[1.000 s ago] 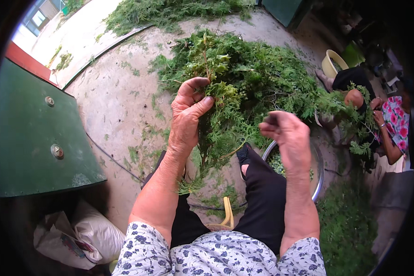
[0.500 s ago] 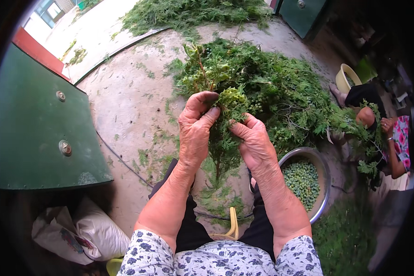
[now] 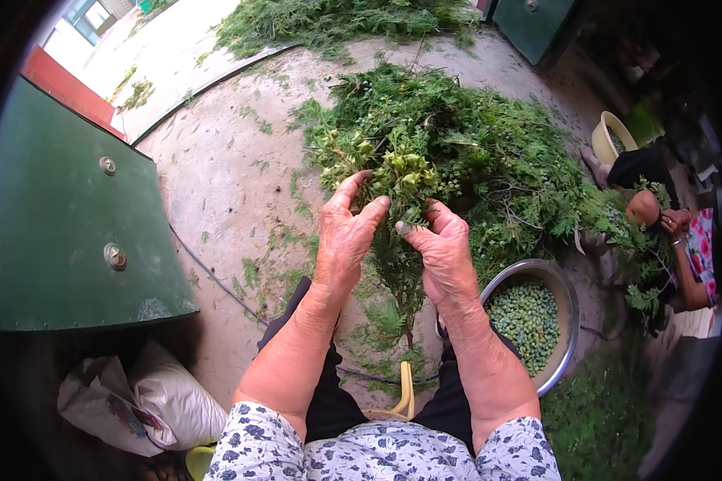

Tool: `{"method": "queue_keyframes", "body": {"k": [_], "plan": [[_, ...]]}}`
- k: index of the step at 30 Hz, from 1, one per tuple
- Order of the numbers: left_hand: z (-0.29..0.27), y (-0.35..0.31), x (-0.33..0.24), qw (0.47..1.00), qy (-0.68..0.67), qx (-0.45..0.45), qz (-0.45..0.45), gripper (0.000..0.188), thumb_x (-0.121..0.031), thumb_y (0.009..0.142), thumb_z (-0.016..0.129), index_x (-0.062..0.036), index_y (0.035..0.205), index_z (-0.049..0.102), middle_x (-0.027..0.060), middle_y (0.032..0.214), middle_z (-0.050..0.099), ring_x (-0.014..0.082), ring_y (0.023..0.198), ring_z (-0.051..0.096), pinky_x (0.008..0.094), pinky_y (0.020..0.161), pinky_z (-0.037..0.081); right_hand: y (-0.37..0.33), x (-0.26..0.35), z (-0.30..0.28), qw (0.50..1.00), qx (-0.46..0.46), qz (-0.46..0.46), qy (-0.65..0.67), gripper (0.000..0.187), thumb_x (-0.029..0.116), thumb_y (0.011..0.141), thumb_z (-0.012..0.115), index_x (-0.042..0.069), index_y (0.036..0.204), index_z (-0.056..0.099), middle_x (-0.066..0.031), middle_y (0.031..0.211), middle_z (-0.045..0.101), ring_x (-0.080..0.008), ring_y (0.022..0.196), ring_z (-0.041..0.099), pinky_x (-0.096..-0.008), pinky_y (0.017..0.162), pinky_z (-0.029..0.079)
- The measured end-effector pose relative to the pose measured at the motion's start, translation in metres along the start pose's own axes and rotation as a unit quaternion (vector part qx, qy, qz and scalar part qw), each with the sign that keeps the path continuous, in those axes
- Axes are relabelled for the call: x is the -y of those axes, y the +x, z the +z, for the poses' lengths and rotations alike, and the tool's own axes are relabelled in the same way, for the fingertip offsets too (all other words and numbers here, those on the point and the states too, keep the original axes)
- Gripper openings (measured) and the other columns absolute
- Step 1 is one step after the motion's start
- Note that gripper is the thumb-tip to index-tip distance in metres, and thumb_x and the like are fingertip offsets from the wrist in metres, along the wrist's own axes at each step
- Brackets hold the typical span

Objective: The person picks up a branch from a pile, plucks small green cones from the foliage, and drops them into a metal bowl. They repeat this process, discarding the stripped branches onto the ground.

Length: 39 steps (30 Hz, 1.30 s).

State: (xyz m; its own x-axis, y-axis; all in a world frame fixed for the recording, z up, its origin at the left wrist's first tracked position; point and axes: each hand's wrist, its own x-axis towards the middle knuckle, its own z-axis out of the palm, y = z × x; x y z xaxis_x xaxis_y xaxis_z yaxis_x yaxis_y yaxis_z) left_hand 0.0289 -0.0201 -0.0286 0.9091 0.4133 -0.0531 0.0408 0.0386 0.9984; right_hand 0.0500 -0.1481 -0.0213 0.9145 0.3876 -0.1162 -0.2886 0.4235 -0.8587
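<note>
A leafy conifer branch (image 3: pixel 399 276) hangs upright between my hands, its stem pointing down toward my lap. Clusters of pale green cones (image 3: pixel 409 170) crowd its upper end. My right hand (image 3: pixel 441 248) grips the branch from the right, thumb in front and fingers partly hidden behind the foliage. On the other side, my left hand (image 3: pixel 347 232) is at the cones with thumb and forefinger spread apart; its other fingers are hidden. Picked green cones fill much of a metal basin (image 3: pixel 571 321) beside my right forearm.
A heap of cut conifer branches (image 3: pixel 497 160) lies ahead. At right, another person's hand (image 3: pixel 675 221) is at a branch, near a yellow basin (image 3: pixel 610 122). White sacks (image 3: pixel 176 398) and a green metal door (image 3: pixel 64 216) are on the left. A cable (image 3: pixel 217 280) crosses the floor.
My left thumb and forefinger have parted from their pinch at the cones. The branch has turned, its stem end swinging to the right and toward me, and more cones show.
</note>
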Motion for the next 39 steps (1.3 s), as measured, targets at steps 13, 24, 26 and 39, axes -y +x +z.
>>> {"method": "queue_keyframes", "body": {"k": [13, 24, 26, 39], "plan": [[-0.007, 0.003, -0.012, 0.98, 0.2, 0.006, -0.021, 0.037, -0.009, 0.083, 0.063, -0.0024, 0.118, 0.055, 0.0057, 0.082, 0.064, 0.0092, 0.073, 0.057, 0.0227, 0.066, 0.045, 0.007, 0.013, -0.021, 0.999, 0.018, -0.001, 0.049, 0.037, -0.004, 0.077, 0.063, -0.002, 0.113, 0.054, -0.0064, 0.104, 0.063, -0.0117, 0.091, 0.059, -0.025, 0.083, 0.047], [-0.005, 0.0, -0.013, 0.986, 0.027, 0.157, 0.048, 0.027, -0.022, 0.088, 0.059, 0.0041, 0.093, 0.064, 0.0015, 0.086, 0.057, 0.0089, 0.078, 0.049, 0.0243, 0.071, 0.04, 0.004, 0.017, -0.012, 0.988, 0.048, -0.034, -0.145, 0.027, -0.004, 0.083, 0.056, -0.004, 0.109, 0.056, -0.0044, 0.102, 0.061, -0.0089, 0.091, 0.055, -0.0232, 0.081, 0.044], [-0.001, 0.0, -0.009, 0.982, -0.001, 0.186, 0.023, 0.026, -0.022, 0.089, 0.058, 0.0024, 0.095, 0.064, 0.0007, 0.089, 0.059, 0.0069, 0.078, 0.047, 0.0235, 0.073, 0.039, 0.004, 0.019, -0.011, 0.984, 0.042, -0.033, -0.168, 0.027, -0.004, 0.082, 0.056, -0.004, 0.109, 0.056, -0.0053, 0.101, 0.062, -0.0094, 0.09, 0.055, -0.0231, 0.08, 0.044], [0.016, -0.006, 0.004, 0.937, -0.314, 0.1, -0.12, 0.014, -0.012, 0.088, 0.057, -0.0018, 0.097, 0.061, 0.0013, 0.087, 0.062, 0.0073, 0.077, 0.055, 0.0227, 0.07, 0.045, 0.002, 0.019, -0.004, 0.922, -0.096, -0.134, -0.351, 0.048, -0.003, 0.068, 0.066, 0.002, 0.112, 0.049, -0.01, 0.087, 0.062, -0.0156, 0.078, 0.06, -0.0273, 0.069, 0.048]]}}
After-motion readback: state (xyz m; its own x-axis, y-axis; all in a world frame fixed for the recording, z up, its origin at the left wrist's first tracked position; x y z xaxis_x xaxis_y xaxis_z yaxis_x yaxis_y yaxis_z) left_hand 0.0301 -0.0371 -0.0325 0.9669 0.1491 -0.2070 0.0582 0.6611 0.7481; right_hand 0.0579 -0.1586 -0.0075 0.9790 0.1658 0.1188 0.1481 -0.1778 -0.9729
